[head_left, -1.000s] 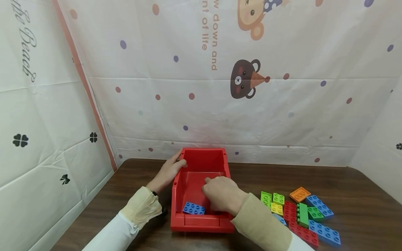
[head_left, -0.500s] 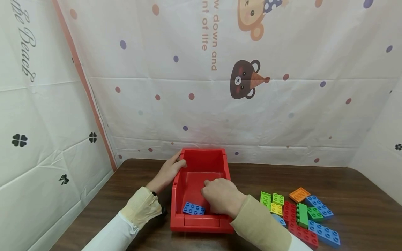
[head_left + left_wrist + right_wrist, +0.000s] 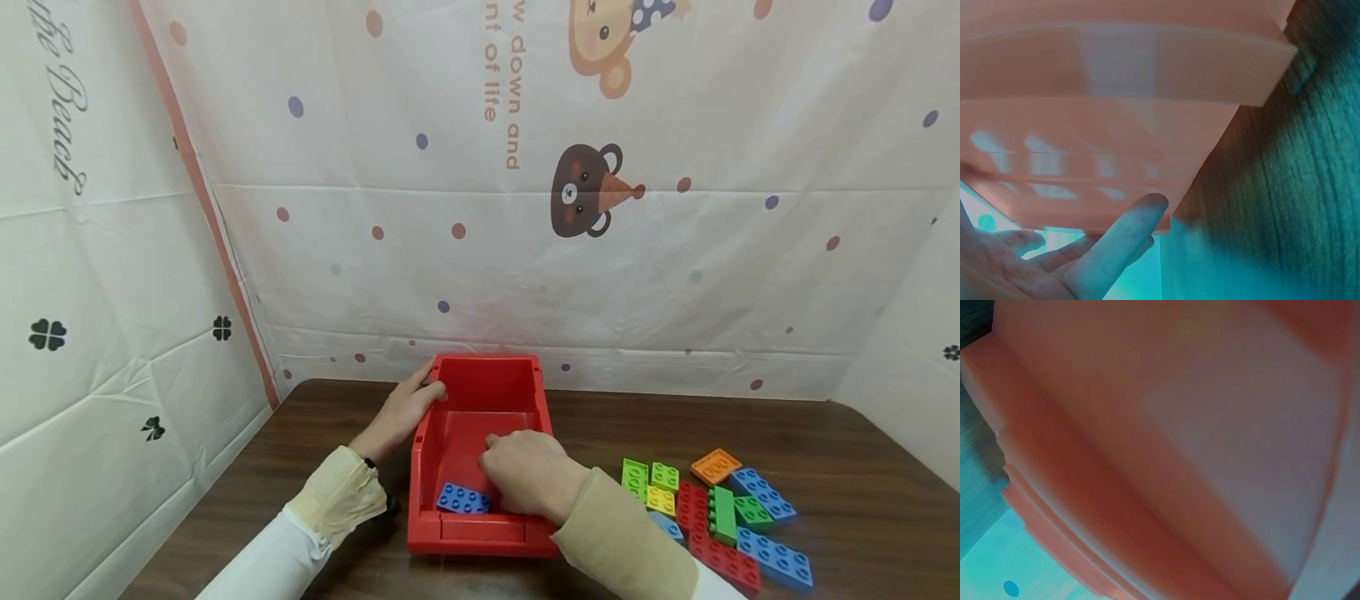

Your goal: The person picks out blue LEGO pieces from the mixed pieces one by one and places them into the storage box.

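Observation:
In the head view, a red plastic bin (image 3: 483, 543) stands on the table with its low side nearest me. My left hand (image 3: 401, 412) holds the bin's left wall near the far corner. The left wrist view shows my left hand (image 3: 1097, 256) at the bin's wall (image 3: 1104, 134), some fingers partly hidden. My right hand (image 3: 532, 475) is down inside the bin, its fingers curled under and mostly hidden; whether they hold anything cannot be seen. A blue toy brick (image 3: 463, 498) lies in the bin left of that hand. The right wrist view shows only bin wall (image 3: 1116, 481), blurred.
Right of the bin, several toy bricks lie on the brown table (image 3: 600, 417): red (image 3: 723, 560), orange (image 3: 715, 467), bright green (image 3: 722, 514), yellow (image 3: 661, 499) and blue (image 3: 776, 557) among them. A patterned white curtain (image 3: 450, 275) hangs behind the table.
My right hand has sunk very slightly toward me inside the bin. The left hand, the bin and the bricks look the same.

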`<state>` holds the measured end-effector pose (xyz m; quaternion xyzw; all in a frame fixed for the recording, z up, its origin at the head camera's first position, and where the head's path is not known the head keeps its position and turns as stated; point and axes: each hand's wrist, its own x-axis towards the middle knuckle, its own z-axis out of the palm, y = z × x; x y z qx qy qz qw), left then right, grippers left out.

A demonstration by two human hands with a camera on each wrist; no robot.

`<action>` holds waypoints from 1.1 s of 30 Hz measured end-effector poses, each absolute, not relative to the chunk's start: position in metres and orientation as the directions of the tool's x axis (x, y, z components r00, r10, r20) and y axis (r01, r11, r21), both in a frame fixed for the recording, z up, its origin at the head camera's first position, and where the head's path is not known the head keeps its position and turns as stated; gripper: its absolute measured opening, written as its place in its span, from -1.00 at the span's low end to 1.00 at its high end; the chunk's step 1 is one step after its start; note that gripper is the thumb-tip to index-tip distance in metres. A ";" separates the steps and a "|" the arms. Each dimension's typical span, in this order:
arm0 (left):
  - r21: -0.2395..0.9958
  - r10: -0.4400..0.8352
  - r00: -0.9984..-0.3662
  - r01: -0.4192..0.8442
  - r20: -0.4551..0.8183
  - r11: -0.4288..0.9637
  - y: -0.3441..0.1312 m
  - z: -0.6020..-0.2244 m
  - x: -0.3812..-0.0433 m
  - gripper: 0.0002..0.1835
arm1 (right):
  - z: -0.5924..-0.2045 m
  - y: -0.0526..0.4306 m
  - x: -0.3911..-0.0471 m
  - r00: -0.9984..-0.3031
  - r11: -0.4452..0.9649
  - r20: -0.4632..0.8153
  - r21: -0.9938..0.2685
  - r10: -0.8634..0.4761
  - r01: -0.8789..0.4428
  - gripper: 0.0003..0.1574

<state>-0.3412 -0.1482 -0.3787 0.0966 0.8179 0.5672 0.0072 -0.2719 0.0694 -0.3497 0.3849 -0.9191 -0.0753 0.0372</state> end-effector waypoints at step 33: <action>0.931 0.184 -0.979 0.151 0.093 0.332 -0.150 -0.379 -0.341 -0.23 | -0.350 0.071 -0.271 -0.710 0.705 0.009 0.127 -0.704 -0.698 -0.68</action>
